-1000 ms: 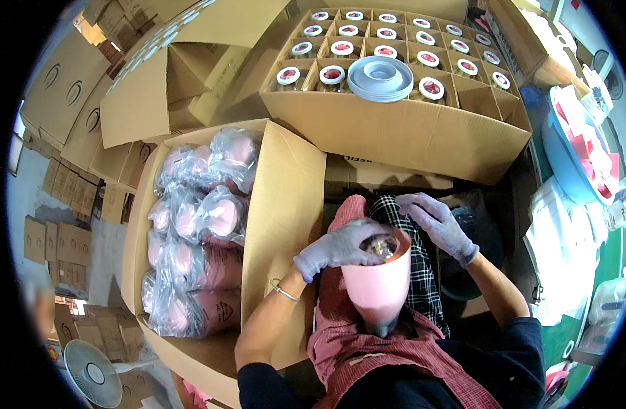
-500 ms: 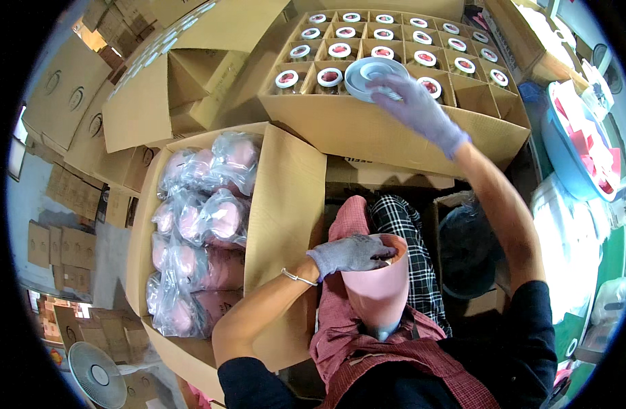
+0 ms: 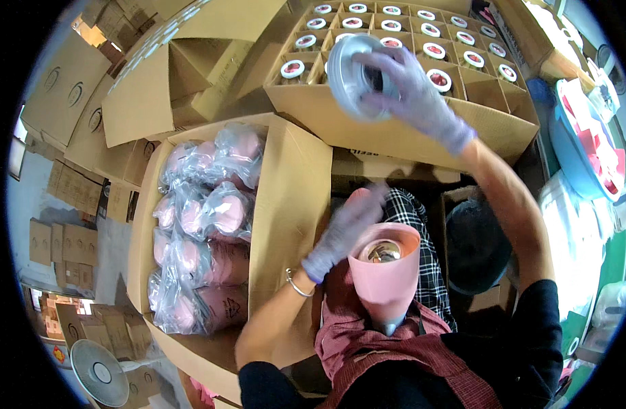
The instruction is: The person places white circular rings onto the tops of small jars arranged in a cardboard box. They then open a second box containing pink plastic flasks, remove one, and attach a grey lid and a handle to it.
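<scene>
In my right hand [image 3: 412, 99], which wears a light purple glove, is a round grey-blue plastic ring-shaped part [image 3: 354, 75], tilted over the front edge of the divided carton. A tall pink tapered vessel [image 3: 386, 279] stands in my lap, its wide opening upward and its narrow grey-blue end below. Something shiny and mirror-like [image 3: 383, 251] shows inside that opening. Just left of the rim hovers my gloved left hand [image 3: 347, 228]. Motion smears its fingers, and I see nothing in it.
The divided carton [image 3: 395, 123] ahead holds several white-rimmed jars with red inside. At left, an open carton [image 3: 292, 198] contains bagged pink vessels [image 3: 224, 211]. A dark round container [image 3: 476, 249] sits right of my knees; a blue basin [image 3: 578, 150] stands farther right.
My left hand has come out of the vessel's opening and moved up and left, uncovering the shiny inside. My right hand has lifted and tilted the grey-blue ring-shaped part, bringing it slightly nearer.
</scene>
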`<state>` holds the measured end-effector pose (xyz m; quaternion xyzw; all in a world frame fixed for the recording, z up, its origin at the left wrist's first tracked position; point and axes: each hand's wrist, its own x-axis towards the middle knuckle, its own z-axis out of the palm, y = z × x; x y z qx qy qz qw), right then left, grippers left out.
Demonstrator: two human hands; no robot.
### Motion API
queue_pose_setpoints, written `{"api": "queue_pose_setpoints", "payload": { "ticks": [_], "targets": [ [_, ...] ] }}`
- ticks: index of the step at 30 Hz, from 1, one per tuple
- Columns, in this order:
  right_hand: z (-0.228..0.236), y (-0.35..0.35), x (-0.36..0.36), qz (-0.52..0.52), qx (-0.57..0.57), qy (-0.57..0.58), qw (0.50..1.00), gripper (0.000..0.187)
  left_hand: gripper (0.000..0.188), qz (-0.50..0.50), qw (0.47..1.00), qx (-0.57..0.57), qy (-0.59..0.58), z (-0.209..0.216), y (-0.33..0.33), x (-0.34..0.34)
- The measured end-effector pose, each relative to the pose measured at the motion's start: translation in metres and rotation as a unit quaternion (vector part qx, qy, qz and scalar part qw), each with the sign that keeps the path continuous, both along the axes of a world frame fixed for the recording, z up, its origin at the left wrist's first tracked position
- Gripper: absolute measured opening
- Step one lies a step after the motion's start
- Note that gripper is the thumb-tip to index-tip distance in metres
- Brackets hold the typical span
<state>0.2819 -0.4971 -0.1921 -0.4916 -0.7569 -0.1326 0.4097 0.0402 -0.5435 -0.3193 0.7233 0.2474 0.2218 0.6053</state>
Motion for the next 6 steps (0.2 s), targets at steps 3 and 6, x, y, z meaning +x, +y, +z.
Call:
{"api": "queue_pose_setpoints", "payload": {
  "ticks": [3, 6],
  "targets": [
    [-0.018, -0.057, -0.042, 0.042, -0.093, 0.151, 0.983, 0.054, 0.053, 0.095, 0.949, -0.187, -0.235, 0.034, 0.006, 0.015],
    [-0.063, -0.070, -0.065, 0.056, -0.223, 0.499, 0.836, 0.054, 0.058, 0.045, 0.956, -0.172, -0.231, 0.043, 0.009, 0.022]
  ]
}}
